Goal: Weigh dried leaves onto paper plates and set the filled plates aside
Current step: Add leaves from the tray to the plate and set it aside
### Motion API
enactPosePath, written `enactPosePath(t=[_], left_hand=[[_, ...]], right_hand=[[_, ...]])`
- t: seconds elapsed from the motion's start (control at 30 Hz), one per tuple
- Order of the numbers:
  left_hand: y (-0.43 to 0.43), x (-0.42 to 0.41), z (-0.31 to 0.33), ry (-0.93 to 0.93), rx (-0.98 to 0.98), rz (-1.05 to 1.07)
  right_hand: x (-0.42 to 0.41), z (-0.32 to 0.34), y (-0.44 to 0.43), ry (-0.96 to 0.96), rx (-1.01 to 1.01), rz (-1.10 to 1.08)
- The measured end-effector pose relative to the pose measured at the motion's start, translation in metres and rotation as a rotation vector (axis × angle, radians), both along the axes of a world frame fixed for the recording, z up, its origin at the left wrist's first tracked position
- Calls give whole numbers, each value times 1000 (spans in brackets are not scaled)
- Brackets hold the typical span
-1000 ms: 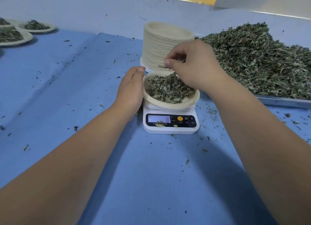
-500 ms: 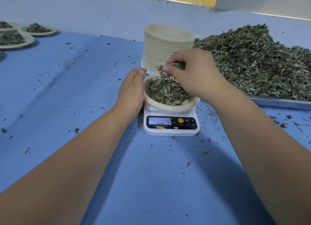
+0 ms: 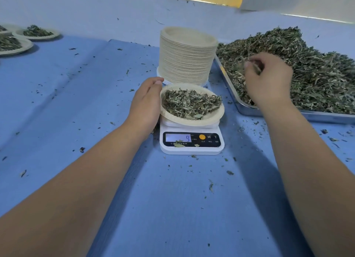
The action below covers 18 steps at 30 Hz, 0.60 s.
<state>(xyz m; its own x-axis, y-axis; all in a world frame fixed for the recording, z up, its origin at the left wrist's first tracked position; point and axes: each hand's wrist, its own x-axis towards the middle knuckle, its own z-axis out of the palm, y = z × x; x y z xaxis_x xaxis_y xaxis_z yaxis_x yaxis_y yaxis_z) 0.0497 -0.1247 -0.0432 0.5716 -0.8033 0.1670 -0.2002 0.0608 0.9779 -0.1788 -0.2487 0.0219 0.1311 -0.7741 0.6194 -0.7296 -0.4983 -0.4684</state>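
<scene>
Weighing plate: a paper plate (image 3: 215, 120) sits on the platform of the scale at the middle of the table. It is tilted slightly, and its rim reaches past the platform on the right.
Contents: a loose heap of dried leaves (image 3: 190, 103), grey-green, fills the well of the plate.
Scale: a small white digital kitchen scale (image 3: 192, 150). Its lit display reads 9, an orange button sits to the right of the display, and a few leaf fragments lie on the front panel.
Left hand: the left hand (image 3: 147, 103) lies along the plate's left rim with fingers straight and together, tips pointing away from the person. It grasps nothing. Whether it touches the rim or is only just beside it cannot be told.
Right hand: the right hand (image 3: 269, 78) is held over the near left part of the tray, apart from the plate. Its fingers are curled, with thumb and fingertips closed on a small pinch of leaves (image 3: 256, 68). The hand is motion-blurred.
Plate stack: a tall upright stack of empty paper plates (image 3: 187, 55) stands just behind the scale.
Tray: a metal tray (image 3: 247, 110) lies to the right of the scale and stack, carrying a large leaf pile (image 3: 317, 68).
Filled plates: at least two filled plates (image 3: 48, 37) rest at the far left edge, well apart from the scale.
Table cover: a creased blue cloth (image 3: 76, 107) is strewn with leaf crumbs, thickest around the scale and in front of the tray.
</scene>
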Motion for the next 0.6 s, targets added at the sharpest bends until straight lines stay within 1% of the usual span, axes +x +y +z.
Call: enactPosePath(t=[0.07, 0.13, 0.2, 0.3, 0.33, 0.4, 0.43, 0.53, 0.6], left_hand=[[0, 0, 0, 18, 7, -1], [-1, -1, 0, 19, 10, -4], [-2, -1, -1, 11, 6, -3], [-1, 0, -1, -6, -1, 2], [0, 0, -1, -6, 0, 2], [0, 0, 0, 1, 2, 3], [0, 0, 0, 4, 1, 1], [2, -1, 0, 12, 2, -4], [2, -1, -1, 11, 4, -13]], right_hand=[[-19, -15, -9, 157, 155, -98], [-27, -24, -8, 232, 193, -124], [-24, -27, -1, 189, 143, -70], [-10, -28, 23, 110, 45, 122], [-6, -29, 30, 133, 7, 172], [-6, -28, 38, 210, -33, 189], [-8, -25, 38, 215, -19, 176], [-17, -20, 37, 104, 94, 215], [-20, -23, 38, 116, 133, 261]])
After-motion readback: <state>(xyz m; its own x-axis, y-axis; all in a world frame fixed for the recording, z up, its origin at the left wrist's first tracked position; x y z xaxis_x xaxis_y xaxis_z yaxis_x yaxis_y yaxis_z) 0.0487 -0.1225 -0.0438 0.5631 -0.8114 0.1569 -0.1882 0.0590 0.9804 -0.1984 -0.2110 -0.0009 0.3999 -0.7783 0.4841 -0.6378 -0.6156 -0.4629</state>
